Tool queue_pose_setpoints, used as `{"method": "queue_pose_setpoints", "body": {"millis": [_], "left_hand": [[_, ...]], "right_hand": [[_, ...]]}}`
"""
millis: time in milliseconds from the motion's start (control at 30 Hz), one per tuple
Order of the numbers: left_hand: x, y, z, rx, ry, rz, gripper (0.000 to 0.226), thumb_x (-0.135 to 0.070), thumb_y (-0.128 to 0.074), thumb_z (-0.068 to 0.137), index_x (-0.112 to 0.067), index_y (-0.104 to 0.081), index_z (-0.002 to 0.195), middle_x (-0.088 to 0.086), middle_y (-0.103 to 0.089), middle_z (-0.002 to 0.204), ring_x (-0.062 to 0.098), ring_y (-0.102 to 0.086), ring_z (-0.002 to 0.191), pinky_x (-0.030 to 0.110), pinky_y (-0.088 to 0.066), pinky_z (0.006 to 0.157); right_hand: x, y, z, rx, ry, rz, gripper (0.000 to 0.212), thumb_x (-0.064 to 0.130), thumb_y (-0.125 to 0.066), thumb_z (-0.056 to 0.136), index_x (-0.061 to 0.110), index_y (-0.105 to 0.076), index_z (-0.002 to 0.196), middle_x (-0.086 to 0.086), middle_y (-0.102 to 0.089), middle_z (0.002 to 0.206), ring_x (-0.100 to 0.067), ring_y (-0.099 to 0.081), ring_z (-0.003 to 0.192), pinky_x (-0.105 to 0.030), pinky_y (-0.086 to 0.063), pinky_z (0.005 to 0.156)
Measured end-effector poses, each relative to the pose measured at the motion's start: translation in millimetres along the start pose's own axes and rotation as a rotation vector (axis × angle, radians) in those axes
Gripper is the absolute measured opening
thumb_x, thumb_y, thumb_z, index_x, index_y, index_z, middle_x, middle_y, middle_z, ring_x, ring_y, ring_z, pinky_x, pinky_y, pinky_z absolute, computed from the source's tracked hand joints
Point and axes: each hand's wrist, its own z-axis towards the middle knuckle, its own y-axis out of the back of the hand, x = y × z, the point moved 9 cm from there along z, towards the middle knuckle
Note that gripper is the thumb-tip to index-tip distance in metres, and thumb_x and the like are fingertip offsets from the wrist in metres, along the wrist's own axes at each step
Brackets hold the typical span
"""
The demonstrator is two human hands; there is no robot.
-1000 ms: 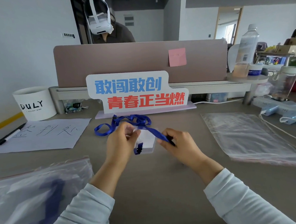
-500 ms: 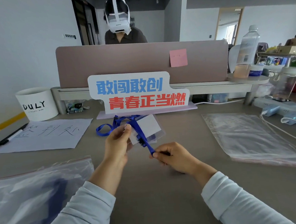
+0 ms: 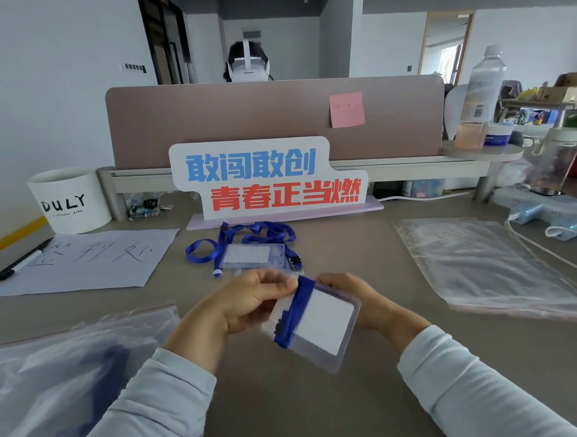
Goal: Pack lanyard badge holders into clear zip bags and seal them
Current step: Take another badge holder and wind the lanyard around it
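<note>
A clear badge holder point(image 3: 325, 325) with a white card inside is lifted above the desk, its blue lanyard point(image 3: 295, 313) wrapped across its left side. My left hand point(image 3: 248, 303) grips its upper left edge, thumb on top. My right hand point(image 3: 361, 298) holds it from behind on the right, fingers mostly hidden by the holder. A second badge holder point(image 3: 248, 255) with a loose blue lanyard lies farther back on the desk. A zip bag point(image 3: 69, 380) with something blue inside lies at the near left. An empty clear zip bag point(image 3: 488, 265) lies flat at the right.
A slogan sign point(image 3: 264, 179) stands at the back before a pink divider. White cup point(image 3: 70, 199), paper sheet point(image 3: 88, 259) and pen point(image 3: 14, 268) sit at the left. Power strip point(image 3: 549, 207), cables and bottles crowd the right. A person with a headset sits behind the divider.
The lanyard strap, stretched between both hands before, now lies wrapped across the holder. The holder has come nearer to me and both hands hold it. A second holder shows behind.
</note>
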Motion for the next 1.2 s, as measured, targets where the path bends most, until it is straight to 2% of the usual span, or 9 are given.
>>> {"method": "queue_pose_setpoints", "body": {"millis": [67, 167, 267, 367, 500, 633, 800, 1033, 1200], "left_hand": [[-1.4, -3.5, -1.9, -0.01, 0.005, 0.189, 0.018, -0.023, -0.07, 0.071, -0.014, -0.061, 0.083, 0.002, -0.065, 0.081, 0.015, -0.058, 0.074, 0.029, -0.048, 0.072], [-7.5, -5.4, -4.8, -0.091, -0.003, 0.433, 0.009, -0.022, -0.067, 0.082, -0.018, -0.059, 0.082, -0.006, -0.062, 0.077, 0.003, -0.052, 0.059, 0.018, -0.041, 0.053], [-16.6, 0.9, -5.6, -0.197, -0.061, 0.498, 0.008, -0.026, -0.065, 0.084, -0.019, -0.059, 0.085, -0.005, -0.062, 0.085, 0.008, -0.053, 0.074, 0.021, -0.042, 0.06], [-23.5, 6.6, -7.7, -0.29, -0.108, 0.516, 0.007, -0.024, -0.062, 0.087, -0.02, -0.058, 0.083, -0.006, -0.061, 0.084, 0.009, -0.052, 0.072, 0.021, -0.041, 0.059], [-28.8, 7.6, -8.6, -0.35, -0.154, 0.554, 0.005, -0.026, -0.062, 0.087, -0.025, -0.058, 0.085, -0.005, -0.064, 0.089, 0.012, -0.058, 0.081, 0.024, -0.044, 0.063], [-36.8, 15.1, -12.5, -0.505, -0.203, 0.577, 0.033, -0.031, -0.063, 0.086, -0.012, -0.058, 0.112, 0.003, -0.061, 0.094, 0.018, -0.058, 0.082, 0.026, -0.047, 0.068], [-39.2, 22.0, -14.1, -0.631, -0.293, 0.519, 0.033, -0.032, -0.063, 0.086, -0.006, -0.06, 0.107, 0.006, -0.062, 0.095, 0.02, -0.058, 0.087, 0.042, -0.053, 0.084], [-41.2, 23.3, -22.6, -0.73, -0.461, 0.33, 0.006, -0.024, -0.062, 0.088, -0.019, -0.059, 0.087, -0.012, -0.061, 0.078, 0.003, -0.057, 0.075, 0.012, -0.047, 0.066], [-20.2, 29.4, -13.5, -0.72, -0.369, -0.036, 0.012, -0.027, -0.062, 0.087, -0.015, -0.06, 0.088, 0.002, -0.065, 0.086, 0.019, -0.061, 0.08, 0.03, -0.051, 0.068]], "right_hand": [[-2.8, 4.5, 0.8, -0.035, 0.005, -0.03, 0.012, 0.006, -0.053, 0.09, 0.012, -0.064, 0.088, 0.004, -0.06, 0.079, -0.009, -0.053, 0.072, -0.011, -0.038, 0.062], [-3.5, 10.7, 1.1, -0.103, -0.008, 0.008, 0.018, 0.0, -0.046, 0.091, 0.005, -0.063, 0.091, 0.006, -0.051, 0.065, -0.007, -0.043, 0.059, -0.012, -0.036, 0.056], [-6.4, 20.4, 1.6, -0.188, -0.028, 0.042, 0.022, -0.001, -0.045, 0.09, 0.013, -0.061, 0.085, 0.008, -0.047, 0.06, -0.007, -0.04, 0.055, -0.012, -0.035, 0.053], [-6.5, 29.8, -0.5, -0.298, -0.028, 0.03, 0.024, 0.002, -0.047, 0.09, 0.017, -0.065, 0.085, 0.004, -0.058, 0.066, -0.012, -0.051, 0.06, -0.014, -0.04, 0.057], [6.3, 37.4, -5.7, -0.428, 0.049, 0.009, 0.022, 0.002, -0.052, 0.088, 0.012, -0.071, 0.089, -0.007, -0.07, 0.085, -0.025, -0.061, 0.079, -0.033, -0.049, 0.074], [23.2, 47.4, -14.3, -0.536, 0.165, 0.013, 0.022, -0.003, -0.057, 0.085, 0.008, -0.073, 0.096, 0.0, -0.068, 0.087, -0.005, -0.058, 0.075, -0.007, -0.043, 0.068], [33.6, 44.4, -15.6, -0.491, 0.221, 0.048, 0.032, -0.008, -0.053, 0.085, 0.009, -0.07, 0.107, 0.004, -0.06, 0.079, -0.008, -0.056, 0.07, -0.005, -0.042, 0.067], [43.0, 32.5, -14.3, -0.469, 0.323, 0.048, 0.032, -0.003, -0.055, 0.088, 0.005, -0.063, 0.118, -0.002, -0.064, 0.087, 0.004, -0.057, 0.072, -0.006, -0.043, 0.071], [45.5, 28.2, -18.4, -0.533, 0.433, -0.085, 0.022, 0.0, -0.067, 0.08, 0.005, -0.071, 0.101, -0.006, -0.068, 0.091, -0.015, -0.063, 0.08, -0.015, -0.052, 0.076]]}}
